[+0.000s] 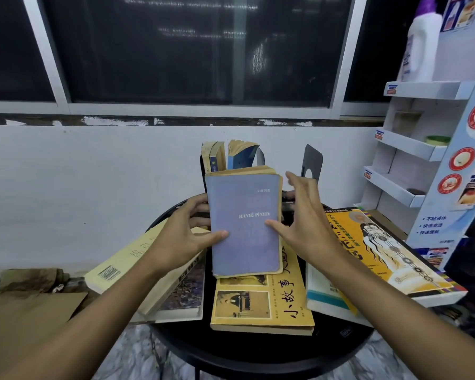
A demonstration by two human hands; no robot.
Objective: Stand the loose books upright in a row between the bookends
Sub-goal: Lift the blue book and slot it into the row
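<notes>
A blue-grey book titled "Hanyu Pinyin" (244,223) is lifted above the round black table (258,349), tilted towards me. My left hand (181,234) grips its left edge, thumb on the cover. My right hand (305,223) touches the right edge with its thumb while its fingers are spread. Behind it, two or three books (228,154) stand upright at the far side of the table. The right black bookend (311,160) stands apart from them. A yellow book (285,303) lies flat under the lifted one.
A cream book and a darker one (137,264) lie stacked at the table's left. An orange illustrated book (390,250) lies on another at the right. A white cardboard shelf rack (422,138) stands at the far right. The white wall is close behind the table.
</notes>
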